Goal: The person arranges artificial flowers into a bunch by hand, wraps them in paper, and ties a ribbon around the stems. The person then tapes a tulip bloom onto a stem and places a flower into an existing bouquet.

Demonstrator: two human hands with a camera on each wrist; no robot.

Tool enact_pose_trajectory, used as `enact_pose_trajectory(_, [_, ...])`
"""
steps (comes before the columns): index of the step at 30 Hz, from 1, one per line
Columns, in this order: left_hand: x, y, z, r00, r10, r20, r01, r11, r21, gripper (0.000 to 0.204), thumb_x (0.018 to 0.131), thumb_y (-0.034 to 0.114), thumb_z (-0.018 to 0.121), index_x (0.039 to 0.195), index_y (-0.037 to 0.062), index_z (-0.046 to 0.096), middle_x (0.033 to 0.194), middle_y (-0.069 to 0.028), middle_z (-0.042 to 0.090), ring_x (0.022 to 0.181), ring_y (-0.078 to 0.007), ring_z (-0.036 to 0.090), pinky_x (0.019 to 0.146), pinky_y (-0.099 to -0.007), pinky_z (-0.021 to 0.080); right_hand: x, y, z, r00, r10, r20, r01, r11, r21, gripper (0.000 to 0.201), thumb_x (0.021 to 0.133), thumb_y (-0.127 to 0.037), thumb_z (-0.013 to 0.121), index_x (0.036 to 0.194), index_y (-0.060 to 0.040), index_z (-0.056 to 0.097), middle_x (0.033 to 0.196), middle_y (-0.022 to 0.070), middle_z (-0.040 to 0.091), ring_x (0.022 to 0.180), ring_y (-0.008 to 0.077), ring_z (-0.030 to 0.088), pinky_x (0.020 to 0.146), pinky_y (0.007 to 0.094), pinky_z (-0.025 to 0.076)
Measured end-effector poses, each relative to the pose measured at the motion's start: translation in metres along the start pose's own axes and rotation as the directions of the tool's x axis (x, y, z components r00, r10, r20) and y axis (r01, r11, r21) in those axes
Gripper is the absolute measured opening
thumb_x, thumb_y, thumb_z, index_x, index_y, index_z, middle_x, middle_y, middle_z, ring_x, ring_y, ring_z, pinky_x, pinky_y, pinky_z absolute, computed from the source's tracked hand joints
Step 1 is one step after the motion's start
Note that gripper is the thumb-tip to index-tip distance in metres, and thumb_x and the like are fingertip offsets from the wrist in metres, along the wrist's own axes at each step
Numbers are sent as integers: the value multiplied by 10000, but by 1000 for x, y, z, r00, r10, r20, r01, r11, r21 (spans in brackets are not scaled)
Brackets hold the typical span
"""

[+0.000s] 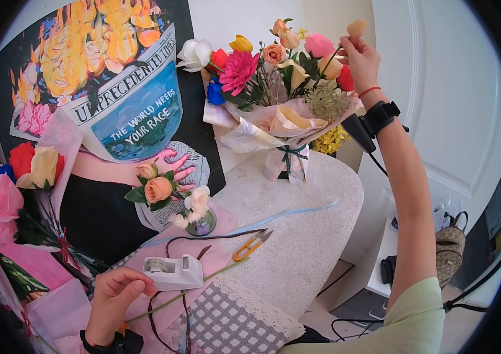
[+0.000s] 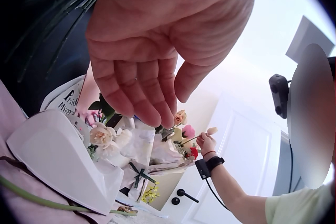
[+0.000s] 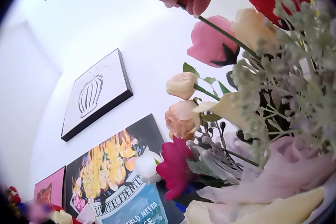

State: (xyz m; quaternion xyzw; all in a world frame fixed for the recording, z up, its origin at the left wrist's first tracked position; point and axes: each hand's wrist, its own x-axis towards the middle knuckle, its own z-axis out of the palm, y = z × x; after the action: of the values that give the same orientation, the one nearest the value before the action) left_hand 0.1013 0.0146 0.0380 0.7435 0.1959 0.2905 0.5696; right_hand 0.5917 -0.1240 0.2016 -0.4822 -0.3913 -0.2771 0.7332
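My right hand (image 1: pixel 361 64) is raised over the right side of a wrapped bouquet and pinches the green stem (image 3: pixel 223 34) of a pale peach flower (image 1: pixel 357 27). In the right wrist view that stem slants down among the blooms. The bouquet's pale paper wrapping (image 1: pixel 241 134) is tied with a dark green ribbon (image 1: pixel 290 154). Low on the left, my left hand (image 1: pixel 112 301) has loosely bent fingers beside a white tape dispenser (image 1: pixel 188 275). Nothing lies in its palm in the left wrist view.
On the table (image 1: pixel 298 236) are orange-handled snips (image 1: pixel 243 251), a light blue ribbon (image 1: pixel 286 212), a loose green stem (image 1: pixel 221 271) and a small glass vase (image 1: pixel 204 225) of flowers. Another bouquet (image 1: pixel 41 168) lies left. A painting (image 1: pixel 138 112) stands behind; a white door (image 1: pixel 433 88) is right.
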Motion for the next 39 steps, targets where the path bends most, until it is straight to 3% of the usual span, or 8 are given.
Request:
enact_pose_trajectory(19, [0, -1, 4, 999, 25, -27, -24, 999, 36, 185, 807, 148, 581, 819, -35, 601, 714, -101, 628, 660, -146, 605, 640, -240, 465, 29, -95, -15, 936, -311, -166, 313, 950, -13, 147, 838, -168, 531, 790, -35, 570, 667, 15, 543, 522, 88, 522, 437, 210, 411])
enact_pose_trajectory(23, [-1, 0, 4, 1000, 19, -20, -18, 999, 32, 176, 809, 139, 576, 820, -35, 601, 717, -103, 628, 662, -147, 605, 647, -243, 467, 37, -124, -28, 848, -455, -271, 463, 886, -39, 150, 845, -172, 534, 801, -34, 569, 660, 3, 526, 514, 69, 500, 443, 199, 410])
enact_pose_trajectory(25, [-1, 1, 1, 999, -12, 31, 12, 1000, -7, 138, 830, 77, 558, 872, -47, 602, 779, -110, 634, 728, -142, 597, 706, -255, 460, 56, -130, -39, 624, -710, -325, 742, 669, -37, 163, 859, -188, 532, 813, -35, 564, 651, 3, 516, 516, 63, 496, 444, 194, 409])
enact_pose_trajectory(28, [-1, 1, 2, 999, -25, 32, 25, 1000, -7, 137, 832, 76, 556, 872, -47, 601, 779, -110, 634, 731, -142, 597, 707, -254, 459, 67, -145, -60, 675, -703, -224, 698, 707, -114, 216, 887, -270, 466, 991, -82, 473, 809, 122, 511, 635, 214, 508, 535, 409, 452])
enact_pose_trajectory(31, [-1, -1, 1, 999, -30, 36, 30, 1000, -2, 135, 832, 73, 555, 871, -49, 600, 780, -108, 633, 735, -142, 597, 709, -255, 459, 85, -135, -65, 667, -714, -214, 690, 700, -186, 168, 904, -243, 443, 1006, -111, 452, 798, 125, 488, 648, 223, 502, 542, 437, 454])
enact_pose_trajectory(32, [-1, -1, 1, 999, -28, 39, 28, 1000, 0, 135, 832, 73, 555, 871, -49, 600, 780, -108, 633, 735, -142, 597, 709, -255, 459, 93, -124, -53, 488, -766, -418, 754, 611, -240, 177, 867, -201, 529, 824, -32, 556, 642, 0, 510, 517, 59, 491, 447, 191, 410])
enact_pose_trajectory(35, [-1, -2, 2, 999, -38, 28, 38, 999, -2, 132, 832, 67, 551, 870, -49, 600, 781, -106, 632, 736, -142, 594, 713, -257, 459, 87, -100, -51, 760, -545, -354, 566, 823, -53, 168, 868, -183, 514, 820, -24, 539, 618, -3, 496, 520, 68, 491, 467, 205, 425])
enact_pose_trajectory(39, [-1, -1, 2, 998, -56, 36, 55, 998, 17, 132, 834, 62, 542, 873, -50, 599, 783, -108, 631, 739, -144, 593, 718, -260, 459, 84, -72, -38, 811, -473, -345, 501, 866, -10, 168, 863, -171, 511, 793, -19, 533, 612, 3, 496, 512, 81, 494, 466, 218, 430])
